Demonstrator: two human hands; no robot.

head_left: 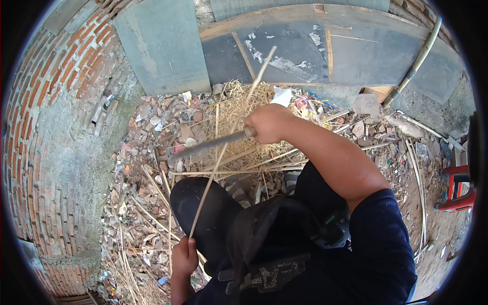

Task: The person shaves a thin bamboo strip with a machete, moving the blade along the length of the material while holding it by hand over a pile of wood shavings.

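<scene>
A person crouches over rubble-strewn ground (175, 122), a long, thin, pale strip that looks like bamboo (203, 201) slanting up from the left hand (184, 258), over a dark-trousered knee (229, 203) and across a long, dull-grey metal knife with a wooden handle (206, 146). The left thumb and fingers pinch the strip low down; the right hand (269, 123) is clenched around the knife's handle. The step appears to be shaving the strip (a heap of curly, straw-coloured shavings (231, 101) lies beyond the knees). Doing it well would call for a shallow, constant blade angle, light pressure and strokes led away from the left hand and knee; too steep an edge could bite in and snap so slim a piece. Pale lettering marks the black cloth at the chest (272, 274), creased and hard to make out; a small green glow on a dark device (330, 219) is too small to read.
</scene>
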